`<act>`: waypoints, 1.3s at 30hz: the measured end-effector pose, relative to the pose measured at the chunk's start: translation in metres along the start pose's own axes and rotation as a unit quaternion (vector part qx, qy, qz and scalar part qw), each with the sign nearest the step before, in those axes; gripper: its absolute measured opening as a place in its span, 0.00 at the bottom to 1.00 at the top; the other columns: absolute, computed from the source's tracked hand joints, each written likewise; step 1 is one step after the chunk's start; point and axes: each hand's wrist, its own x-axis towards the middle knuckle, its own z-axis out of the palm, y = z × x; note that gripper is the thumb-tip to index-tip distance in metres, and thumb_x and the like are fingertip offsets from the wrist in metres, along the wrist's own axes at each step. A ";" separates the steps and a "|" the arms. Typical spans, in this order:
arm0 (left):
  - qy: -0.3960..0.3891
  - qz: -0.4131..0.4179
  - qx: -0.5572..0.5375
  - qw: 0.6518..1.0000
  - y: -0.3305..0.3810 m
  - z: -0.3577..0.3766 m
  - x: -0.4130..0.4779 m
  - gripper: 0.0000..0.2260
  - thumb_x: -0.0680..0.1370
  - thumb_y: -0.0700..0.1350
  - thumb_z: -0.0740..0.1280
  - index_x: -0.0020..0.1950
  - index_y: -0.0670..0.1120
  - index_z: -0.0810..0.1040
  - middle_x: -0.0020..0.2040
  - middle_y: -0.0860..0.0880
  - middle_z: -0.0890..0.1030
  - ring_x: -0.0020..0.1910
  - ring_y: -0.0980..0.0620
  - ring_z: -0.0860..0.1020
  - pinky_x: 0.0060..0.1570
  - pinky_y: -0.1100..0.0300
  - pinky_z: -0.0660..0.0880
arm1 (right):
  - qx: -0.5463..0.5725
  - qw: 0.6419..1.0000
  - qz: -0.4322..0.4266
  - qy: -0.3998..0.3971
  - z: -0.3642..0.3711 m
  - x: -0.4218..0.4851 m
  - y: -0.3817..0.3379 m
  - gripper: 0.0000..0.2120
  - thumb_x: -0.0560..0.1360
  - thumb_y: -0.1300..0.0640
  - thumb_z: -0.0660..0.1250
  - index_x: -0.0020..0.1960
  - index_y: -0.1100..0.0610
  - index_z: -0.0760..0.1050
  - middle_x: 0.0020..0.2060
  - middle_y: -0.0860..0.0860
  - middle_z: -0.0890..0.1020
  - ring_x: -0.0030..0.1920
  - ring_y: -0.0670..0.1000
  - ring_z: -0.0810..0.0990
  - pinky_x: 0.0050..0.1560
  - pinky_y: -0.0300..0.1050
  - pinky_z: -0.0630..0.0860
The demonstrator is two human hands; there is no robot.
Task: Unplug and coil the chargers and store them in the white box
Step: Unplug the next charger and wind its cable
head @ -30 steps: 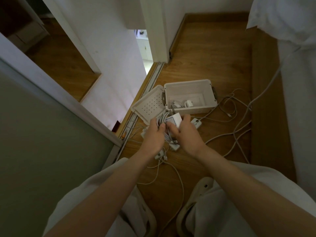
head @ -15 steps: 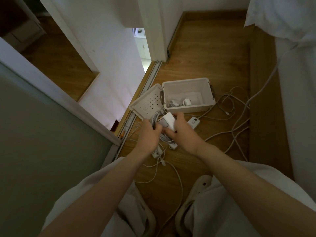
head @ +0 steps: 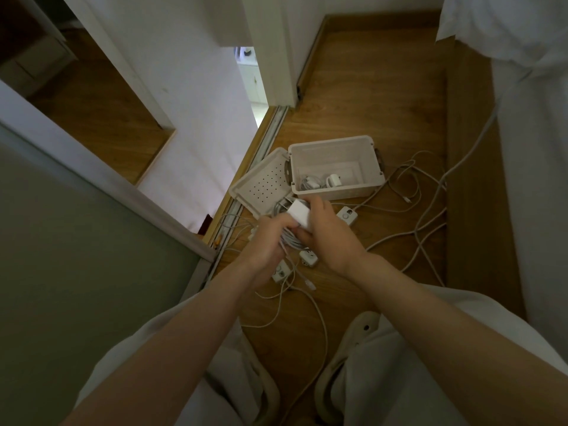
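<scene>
Person's over the wood floor, knees in light trousers at btm of view, both forearms reaching fwd. L hand has its fingers curled round a coiled cable bundle, white loops sticking out below the fist. R hand grips a white charger brick, fingers wrapped over its far edge. Can't tell where the R thumb sits. Brick and bundle are held together btwn the two hands, up off the floor, just in front of the white box.

Box sits open on the floor. Its perforated lid lies flat beside its L side, touching it. Inside, at the near wall, stored chargers: a couple of small white bits w/ cable, detail too small to tell.

Under the hands, a white plug block and another small white block lie on the floor w/ thin cords trailing toward the knees. Small white square unit just R of the R hand's fingers. Loose cables sprawl R of the box, one running up onto the bed at the R edge. Sliding-door track runs along the L of the floor. Pale slipper near the R knee.
</scene>
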 end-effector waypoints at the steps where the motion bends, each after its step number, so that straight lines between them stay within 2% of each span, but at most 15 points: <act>1: -0.006 -0.004 -0.036 0.999 0.001 -0.002 0.001 0.20 0.74 0.45 0.66 0.61 0.36 0.70 0.48 0.38 0.79 0.42 0.47 0.81 0.41 0.56 0.79 | -0.009 1.000 -0.011 0.002 -0.001 -0.001 -0.001 0.22 0.76 0.56 0.64 0.67 0.59 0.61 0.61 0.57 0.70 0.56 0.56 0.75 0.51 0.45 0.74; 3: 0.000 -0.020 -0.058 0.998 0.002 -0.003 0.000 0.24 0.73 0.51 0.69 0.65 0.41 0.70 0.55 0.39 0.79 0.49 0.45 0.82 0.42 0.54 0.80 | -0.030 0.999 -0.037 0.001 -0.002 -0.001 -0.001 0.22 0.76 0.56 0.65 0.66 0.58 0.62 0.60 0.56 0.70 0.55 0.55 0.75 0.47 0.41 0.71; 6: 0.034 -0.030 -0.034 0.998 0.004 0.002 -0.003 0.15 0.78 0.49 0.65 0.62 0.44 0.74 0.55 0.42 0.81 0.51 0.46 0.81 0.43 0.55 0.80 | -0.017 0.998 -0.052 -0.021 -0.001 0.001 0.003 0.25 0.75 0.56 0.67 0.68 0.58 0.62 0.61 0.56 0.71 0.58 0.55 0.74 0.49 0.40 0.69; 10: 0.074 -0.018 -0.107 0.991 0.010 0.000 -0.003 0.14 0.80 0.47 0.61 0.63 0.43 0.72 0.54 0.42 0.80 0.50 0.48 0.80 0.39 0.59 0.81 | 0.160 0.986 0.033 -0.003 -0.007 0.003 -0.001 0.37 0.71 0.60 0.72 0.73 0.58 0.55 0.67 0.56 0.67 0.65 0.53 0.70 0.64 0.46 0.71; 13: 0.112 -0.009 -0.148 0.983 0.017 -0.003 -0.002 0.13 0.81 0.47 0.59 0.61 0.41 0.72 0.52 0.41 0.79 0.47 0.47 0.81 0.41 0.57 0.82 | 0.163 0.982 0.070 0.060 -0.009 0.001 -0.005 0.35 0.71 0.59 0.72 0.72 0.59 0.57 0.66 0.55 0.67 0.65 0.51 0.68 0.65 0.43 0.68; 16: 0.141 0.002 -0.175 0.975 0.021 -0.005 -0.002 0.14 0.81 0.47 0.59 0.61 0.40 0.71 0.53 0.40 0.79 0.47 0.47 0.81 0.41 0.56 0.82 | 0.111 0.981 0.067 0.141 -0.007 -0.007 -0.012 0.16 0.74 0.55 0.68 0.59 0.56 0.68 0.50 0.49 0.75 0.48 0.46 0.75 0.50 0.39 0.75; 18: 0.155 0.009 -0.182 0.971 0.022 -0.006 -0.001 0.15 0.81 0.47 0.59 0.64 0.40 0.71 0.55 0.40 0.79 0.49 0.47 0.81 0.41 0.58 0.82 | 0.151 0.982 0.104 0.048 -0.005 -0.013 -0.020 0.05 0.78 0.53 0.62 0.48 0.55 0.72 0.39 0.47 0.77 0.36 0.42 0.76 0.38 0.36 0.75; 19: 0.162 0.014 -0.190 0.968 0.023 -0.006 0.000 0.16 0.81 0.48 0.59 0.65 0.40 0.70 0.56 0.39 0.79 0.50 0.46 0.81 0.41 0.57 0.82 | 0.199 0.967 0.156 -0.033 -0.002 -0.015 -0.023 0.11 0.80 0.51 0.58 0.47 0.57 0.74 0.37 0.48 0.79 0.34 0.43 0.77 0.36 0.37 0.76; 21: 0.168 0.022 -0.207 0.964 0.023 -0.005 0.001 0.18 0.81 0.48 0.60 0.67 0.39 0.68 0.59 0.39 0.77 0.53 0.45 0.80 0.43 0.56 0.82 | 0.333 0.877 0.289 -0.191 0.005 -0.015 -0.026 0.22 0.81 0.47 0.52 0.54 0.64 0.75 0.44 0.57 0.83 0.40 0.51 0.81 0.42 0.42 0.78; 23: 0.162 0.025 -0.206 0.965 0.024 -0.004 0.001 0.18 0.81 0.48 0.59 0.68 0.40 0.68 0.60 0.40 0.76 0.54 0.46 0.79 0.43 0.56 0.81 | 0.471 0.770 0.359 -0.239 0.012 -0.016 -0.027 0.23 0.81 0.48 0.53 0.64 0.65 0.67 0.56 0.63 0.79 0.54 0.57 0.80 0.51 0.47 0.77; 25: 0.153 0.027 -0.198 0.968 0.023 -0.003 0.000 0.17 0.81 0.48 0.59 0.66 0.40 0.69 0.59 0.40 0.78 0.50 0.48 0.81 0.41 0.59 0.81 | 0.609 0.673 0.383 -0.173 0.010 -0.013 -0.025 0.17 0.81 0.54 0.55 0.65 0.63 0.67 0.60 0.62 0.77 0.58 0.58 0.77 0.53 0.48 0.78; 29: 0.126 0.036 -0.206 0.970 0.021 -0.002 -0.001 0.18 0.81 0.48 0.58 0.66 0.38 0.70 0.59 0.38 0.78 0.51 0.46 0.81 0.40 0.59 0.81 | 0.741 0.538 0.402 -0.002 -0.005 -0.004 -0.019 0.08 0.81 0.64 0.53 0.54 0.64 0.71 0.44 0.59 0.80 0.43 0.53 0.80 0.47 0.47 0.80; 31: 0.120 0.038 -0.215 0.969 0.020 -0.003 0.000 0.18 0.81 0.47 0.58 0.66 0.37 0.70 0.59 0.37 0.78 0.53 0.45 0.80 0.42 0.58 0.81 | 0.727 0.562 0.394 0.012 -0.007 -0.003 -0.019 0.09 0.81 0.65 0.52 0.54 0.64 0.71 0.38 0.56 0.77 0.38 0.50 0.78 0.47 0.46 0.78; 35: 0.108 0.050 -0.203 0.972 0.019 0.003 -0.001 0.16 0.81 0.47 0.59 0.66 0.40 0.69 0.58 0.40 0.78 0.50 0.48 0.81 0.39 0.60 0.80 | 0.537 0.755 0.373 -0.051 0.002 -0.005 -0.022 0.15 0.81 0.65 0.52 0.65 0.60 0.70 0.31 0.51 0.73 0.29 0.44 0.69 0.26 0.32 0.69; 39: 0.085 0.061 -0.195 0.975 0.016 0.004 -0.002 0.12 0.81 0.46 0.58 0.61 0.43 0.71 0.56 0.42 0.79 0.50 0.49 0.81 0.40 0.60 0.80 | 0.434 0.846 0.308 -0.036 0.006 -0.002 -0.017 0.16 0.80 0.68 0.51 0.61 0.60 0.74 0.30 0.50 0.70 0.30 0.45 0.67 0.25 0.32 0.66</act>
